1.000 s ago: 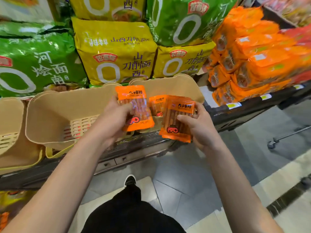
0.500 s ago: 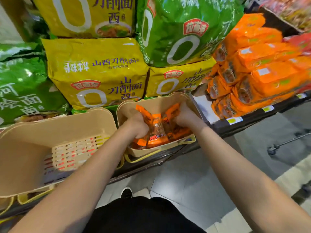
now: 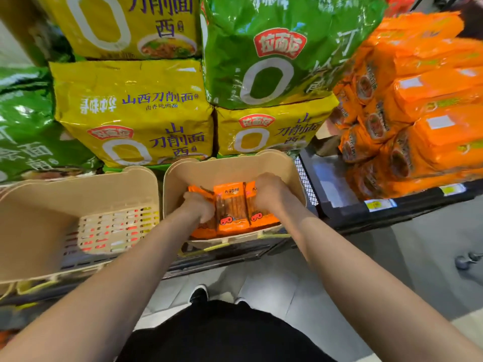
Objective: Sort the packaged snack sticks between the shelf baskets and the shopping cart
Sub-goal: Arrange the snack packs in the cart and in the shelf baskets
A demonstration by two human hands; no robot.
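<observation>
Snack stick packets [image 3: 233, 209], held up before the baskets a second earlier, now lay in the right-hand basket [image 3: 283, 163] at frame centre, left hand [image 3: 197, 206] and right hand [image 3: 269, 193] curled over them, so this batch looked shelved

Orange plastic-wrapped snack stick packets [image 3: 233, 210] lay side by side, labels up, inside right beige plastic shelf basket [image 3: 230, 165]; left beige basket [image 3: 78, 194] alongside.

The person has bare forearms [image 3: 339, 270], black trousers [image 3: 222, 333] and, just above these, black shoes [image 3: 198, 293] with white soles.
</observation>
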